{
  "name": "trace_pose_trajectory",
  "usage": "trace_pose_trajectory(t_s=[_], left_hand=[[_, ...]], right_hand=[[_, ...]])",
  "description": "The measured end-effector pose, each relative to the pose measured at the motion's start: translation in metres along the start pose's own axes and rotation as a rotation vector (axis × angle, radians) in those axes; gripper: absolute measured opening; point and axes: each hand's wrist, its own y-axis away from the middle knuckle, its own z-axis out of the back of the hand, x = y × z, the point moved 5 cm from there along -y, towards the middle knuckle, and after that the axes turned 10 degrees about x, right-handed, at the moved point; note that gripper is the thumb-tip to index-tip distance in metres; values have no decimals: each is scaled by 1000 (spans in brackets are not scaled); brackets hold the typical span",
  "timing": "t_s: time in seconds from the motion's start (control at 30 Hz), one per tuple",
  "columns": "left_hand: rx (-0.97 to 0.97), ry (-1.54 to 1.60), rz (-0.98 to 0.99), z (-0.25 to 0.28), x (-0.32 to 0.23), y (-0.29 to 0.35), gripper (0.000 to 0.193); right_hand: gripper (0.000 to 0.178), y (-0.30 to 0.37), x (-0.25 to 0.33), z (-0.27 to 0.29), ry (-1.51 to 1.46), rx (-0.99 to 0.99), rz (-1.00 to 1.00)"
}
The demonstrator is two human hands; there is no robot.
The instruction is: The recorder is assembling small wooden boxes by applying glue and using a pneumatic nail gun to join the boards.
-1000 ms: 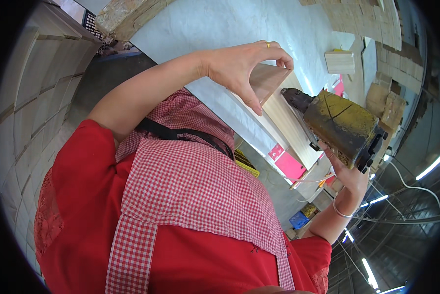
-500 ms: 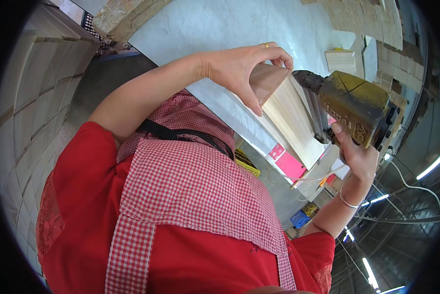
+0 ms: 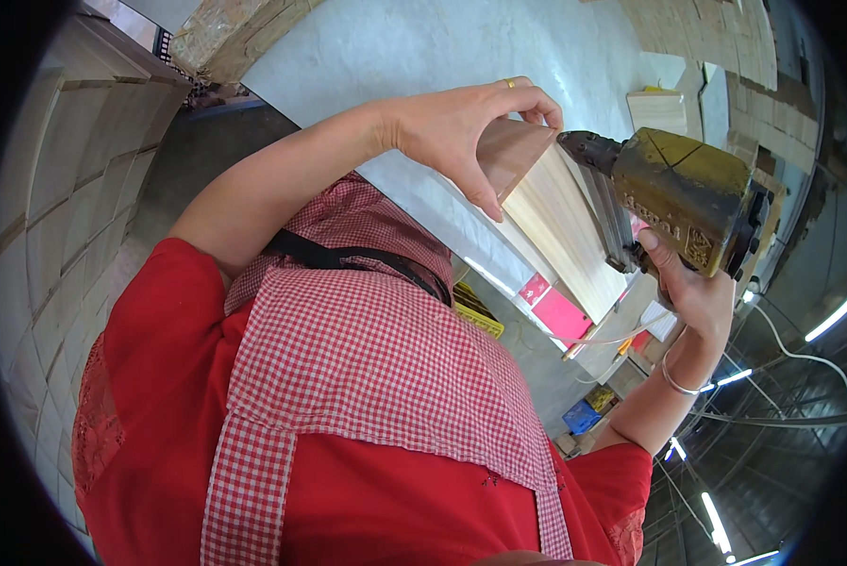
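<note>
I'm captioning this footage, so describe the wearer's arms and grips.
Both grips are ungloved. The left grip wears a gold-coloured ring; beside the right grip, a thin, silvery bangle circles the wrist area. Short red sleeves with lace-like red panels leave both forearms uncovered.

Lit by white tube lights [image 3: 830, 319] under a dark roof [image 3: 782, 481]; furnished with a pale bench [image 3: 395, 57] above grey floor [image 3: 197, 174].

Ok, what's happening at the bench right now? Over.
Left hand gripping wooden end panel. Right hand gripping yellow-black nail gun. Nose by panel's corner, contact unclear. Nothing seen in the way.
</note>
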Motion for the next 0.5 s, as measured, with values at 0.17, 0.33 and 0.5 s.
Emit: trace_pose_trajectory(t_s=[0.17, 0.33, 0.5], left_hand=[[5, -47, -22, 0, -3, 0, 97], [-112, -100, 10, -9, -2, 21, 109], [-323, -559, 39, -40, 0, 33, 86]], right_hand=[[37, -4, 6, -2, -41, 64, 177], [40, 16, -4, -6, -102, -12, 106], [41, 46, -5, -17, -20, 58, 222]])
